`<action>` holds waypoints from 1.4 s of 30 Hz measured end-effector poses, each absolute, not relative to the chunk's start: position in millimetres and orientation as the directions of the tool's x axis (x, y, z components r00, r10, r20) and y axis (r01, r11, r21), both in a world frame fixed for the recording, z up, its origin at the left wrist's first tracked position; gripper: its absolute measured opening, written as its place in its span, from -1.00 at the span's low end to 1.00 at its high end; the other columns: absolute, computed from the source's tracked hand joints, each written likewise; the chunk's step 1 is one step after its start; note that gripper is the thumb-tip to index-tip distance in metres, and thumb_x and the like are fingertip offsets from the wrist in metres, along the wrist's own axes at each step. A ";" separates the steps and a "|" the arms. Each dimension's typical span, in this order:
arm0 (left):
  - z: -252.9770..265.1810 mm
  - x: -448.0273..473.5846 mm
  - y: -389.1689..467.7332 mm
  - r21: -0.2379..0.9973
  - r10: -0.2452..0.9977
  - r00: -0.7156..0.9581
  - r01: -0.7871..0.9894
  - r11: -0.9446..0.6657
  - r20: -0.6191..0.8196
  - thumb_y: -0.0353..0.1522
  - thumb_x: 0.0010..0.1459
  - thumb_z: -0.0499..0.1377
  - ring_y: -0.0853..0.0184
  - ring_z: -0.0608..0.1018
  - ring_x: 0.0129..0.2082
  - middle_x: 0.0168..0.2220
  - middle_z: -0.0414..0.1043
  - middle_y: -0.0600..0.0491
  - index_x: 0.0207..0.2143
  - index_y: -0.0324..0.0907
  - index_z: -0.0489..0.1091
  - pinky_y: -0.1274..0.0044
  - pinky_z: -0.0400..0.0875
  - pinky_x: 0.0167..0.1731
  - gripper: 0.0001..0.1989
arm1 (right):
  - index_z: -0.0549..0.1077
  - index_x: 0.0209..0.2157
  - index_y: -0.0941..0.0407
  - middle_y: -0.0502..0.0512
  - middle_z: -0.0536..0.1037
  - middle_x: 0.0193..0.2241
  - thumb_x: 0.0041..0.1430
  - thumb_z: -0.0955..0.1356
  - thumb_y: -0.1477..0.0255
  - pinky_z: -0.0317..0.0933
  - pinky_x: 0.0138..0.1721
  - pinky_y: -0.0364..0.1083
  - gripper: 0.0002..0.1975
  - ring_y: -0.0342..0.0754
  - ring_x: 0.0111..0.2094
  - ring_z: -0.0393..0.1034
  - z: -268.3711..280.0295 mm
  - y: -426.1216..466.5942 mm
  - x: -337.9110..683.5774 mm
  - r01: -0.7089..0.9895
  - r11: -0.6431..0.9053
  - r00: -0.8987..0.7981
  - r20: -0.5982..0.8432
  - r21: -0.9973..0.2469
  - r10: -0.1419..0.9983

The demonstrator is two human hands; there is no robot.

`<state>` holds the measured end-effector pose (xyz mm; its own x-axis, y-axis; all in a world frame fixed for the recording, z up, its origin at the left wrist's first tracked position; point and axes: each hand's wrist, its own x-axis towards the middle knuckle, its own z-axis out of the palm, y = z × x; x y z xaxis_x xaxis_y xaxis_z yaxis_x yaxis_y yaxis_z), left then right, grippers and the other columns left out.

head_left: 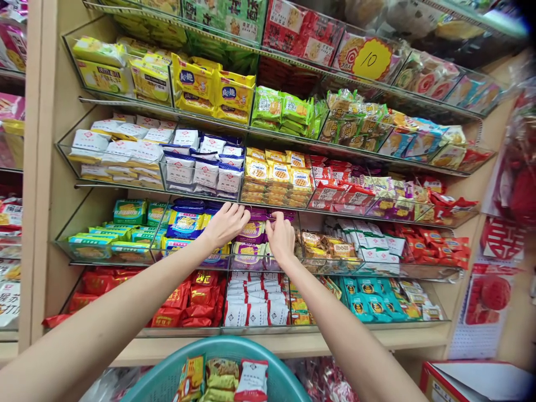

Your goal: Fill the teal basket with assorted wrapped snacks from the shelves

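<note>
Both my hands reach into a clear compartment on the second shelf from the bottom, among purple biscuit packets [252, 230]. My left hand [227, 224] is bent over the left side of these packets, fingers curled and closed at the back row. On the right side, my right hand [281, 237] pinches the end of a purple packet at the back. The fingers partly cover what they grip. More purple-and-cream packets [247, 254] lie in front, below the hands. Blue-and-yellow biscuit packets [184, 224] fill the compartment left of my left hand.
A teal plastic basket [226, 345] with several wrapped snacks stands below the shelves. Clear dividers split each shelf. Brown snack packets [329, 247] sit to the right, red packets [201, 296] lower left. An open red-and-white box [473, 379] is at lower right.
</note>
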<state>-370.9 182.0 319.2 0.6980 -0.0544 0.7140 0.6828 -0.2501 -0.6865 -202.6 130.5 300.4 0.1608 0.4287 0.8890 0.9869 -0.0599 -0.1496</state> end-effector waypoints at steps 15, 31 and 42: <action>320.1 -351.1 176.0 -0.629 0.044 0.656 0.738 -0.244 0.753 -0.54 0.20 -0.08 0.10 0.45 -0.29 -0.26 0.43 -0.23 0.01 -0.48 0.23 0.33 0.20 -0.28 -0.66 | 0.33 0.03 0.17 0.16 0.41 0.05 0.31 0.11 0.41 0.02 0.13 -0.02 -0.65 -0.02 0.12 0.16 256.6 136.4 -223.4 0.934 0.267 -0.325 0.873 0.237 0.364; 318.7 -359.1 173.3 -0.691 -0.051 0.693 0.706 -0.154 0.719 -0.53 0.20 -0.06 0.19 0.44 -0.32 -0.21 0.42 -0.13 -0.03 -0.40 0.27 0.37 0.23 -0.29 -0.70 | 0.33 0.04 0.25 0.27 0.41 0.05 0.31 0.10 0.37 0.07 0.14 0.04 -0.60 0.04 0.13 0.20 250.8 140.9 -222.7 0.940 0.260 -0.314 0.863 0.222 0.397; 317.4 -348.9 169.5 -0.616 -0.033 0.624 0.760 -0.205 0.781 -0.55 0.17 -0.01 0.13 0.39 -0.30 -0.29 0.36 -0.09 -0.13 -0.38 0.33 0.36 0.17 -0.39 -0.77 | 0.35 -0.01 0.24 0.27 0.45 -0.03 0.30 0.10 0.41 0.11 0.11 0.04 -0.64 0.03 0.04 0.26 252.4 137.7 -223.4 0.936 0.257 -0.329 0.864 0.243 0.382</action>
<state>-348.9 169.5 317.4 0.6241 -0.0327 0.7806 0.7603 -0.2046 -0.6165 -223.4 137.7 252.4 -0.3288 0.3820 0.8637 0.9356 0.2566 0.2426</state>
